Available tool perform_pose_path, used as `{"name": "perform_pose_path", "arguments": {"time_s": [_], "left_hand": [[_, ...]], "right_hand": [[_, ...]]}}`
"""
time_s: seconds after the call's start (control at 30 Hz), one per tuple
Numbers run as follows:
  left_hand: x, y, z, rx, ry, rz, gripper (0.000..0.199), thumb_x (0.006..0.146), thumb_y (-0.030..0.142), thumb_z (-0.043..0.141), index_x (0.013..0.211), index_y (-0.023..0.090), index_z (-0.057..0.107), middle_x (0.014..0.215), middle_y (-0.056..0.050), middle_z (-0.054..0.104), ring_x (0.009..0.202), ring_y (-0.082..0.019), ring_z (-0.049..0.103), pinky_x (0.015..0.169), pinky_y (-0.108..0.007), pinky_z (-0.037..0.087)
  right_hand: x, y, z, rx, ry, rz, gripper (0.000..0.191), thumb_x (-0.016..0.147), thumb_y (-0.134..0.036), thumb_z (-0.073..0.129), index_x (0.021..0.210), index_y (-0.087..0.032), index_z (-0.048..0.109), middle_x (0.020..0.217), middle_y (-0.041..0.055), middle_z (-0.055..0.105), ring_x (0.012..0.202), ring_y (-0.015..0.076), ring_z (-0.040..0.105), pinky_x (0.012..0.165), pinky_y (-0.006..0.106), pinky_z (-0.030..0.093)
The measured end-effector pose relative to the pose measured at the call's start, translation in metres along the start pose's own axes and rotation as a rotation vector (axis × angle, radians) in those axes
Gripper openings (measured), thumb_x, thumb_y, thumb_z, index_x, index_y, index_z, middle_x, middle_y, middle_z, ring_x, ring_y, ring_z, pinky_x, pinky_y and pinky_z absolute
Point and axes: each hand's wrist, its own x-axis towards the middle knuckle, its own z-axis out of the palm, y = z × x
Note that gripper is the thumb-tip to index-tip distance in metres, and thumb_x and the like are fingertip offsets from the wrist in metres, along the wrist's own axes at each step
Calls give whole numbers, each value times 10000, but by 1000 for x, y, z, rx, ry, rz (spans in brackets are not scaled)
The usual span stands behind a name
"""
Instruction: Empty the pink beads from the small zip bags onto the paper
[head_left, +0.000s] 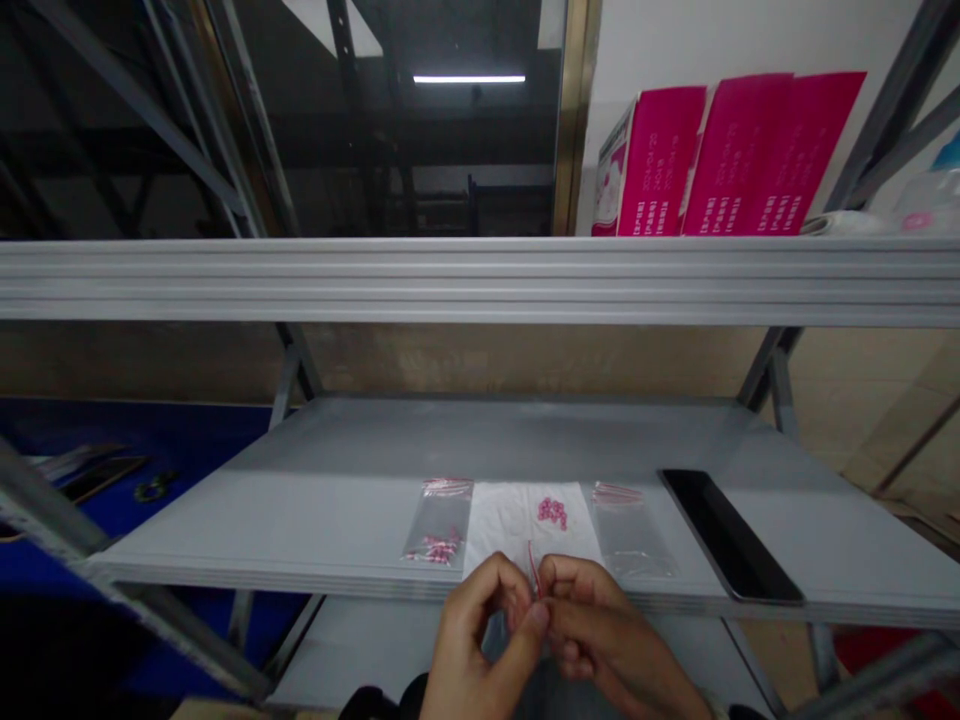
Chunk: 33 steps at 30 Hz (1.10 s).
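Note:
In front of the shelf edge, my left hand [487,640] and my right hand [607,625] meet with their fingertips pinched together. A thin red cord [534,570] rises from between them, its upper end loose. Whatever else the fingertips may hold is hidden. Just beyond my hands lies a white paper sheet [499,515], bearing a small heap of pink beads [553,514]. To its left, a clear zip bag [442,515] contains small red-and-pink pieces [439,547]. Another clear zip bag [631,530] lies flat on the right side of the sheet.
A black phone-like slab [727,535] rests on the grey shelf [360,470] at the right. Above runs a metal shelf beam [480,280], with magenta boxes [739,160] standing behind it. A blue surface [187,450] with dark items is at left.

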Motion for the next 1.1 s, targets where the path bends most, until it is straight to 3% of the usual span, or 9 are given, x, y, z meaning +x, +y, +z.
{"name": "perform_pose_path", "arguments": {"time_s": [0.3,0.5,0.63,0.73,0.87,1.0,1.1], "left_hand": [[8,0,5,-50,-127,-208,346,846,394,542,579,211,422,543,50,412,523,-116,405,530,-223,377],[8,-3,4,-170,-181,-232,369,869,426,536,585,205,458,536,38,471,527,-122,463,529,-219,388],[10,-2,2,-154,-195,-217,334,888,398,495,616,205,484,553,21,529,548,-137,529,564,-232,427],[12,-1,2,-20,-154,-166,267,846,297,499,596,208,466,544,25,529,535,-134,520,546,-224,406],[12,-1,4,189,-54,-46,196,717,162,499,540,207,428,512,42,481,506,-118,476,504,-202,356],[10,1,4,312,53,49,185,676,108,474,523,203,432,495,45,490,473,-109,481,475,-190,346],[9,3,0,368,154,99,239,730,111,490,518,205,438,483,46,482,457,-109,482,463,-194,354]], "right_hand": [[2,10,-9,-79,-67,-24,302,675,-368,766,699,-183,529,423,-107,457,338,18,289,353,170,166],[3,9,-8,4,-151,-33,342,680,-415,765,703,-194,505,456,-77,526,321,22,328,328,158,191],[3,7,-7,-41,-78,-40,362,733,-513,677,692,-207,488,506,-51,550,346,46,383,336,171,213],[3,7,-5,-254,8,-144,371,808,-533,584,656,-211,482,477,-58,493,394,69,393,395,196,256],[2,4,-2,-470,134,-324,285,786,-335,581,572,-220,433,473,-85,357,453,81,315,452,224,234],[0,0,-3,-588,281,-363,209,703,-228,540,531,-223,423,495,-72,352,474,93,311,455,237,225],[-1,-2,-8,-629,329,-318,212,687,-211,541,519,-231,411,461,-86,320,441,88,293,438,241,205]]}}
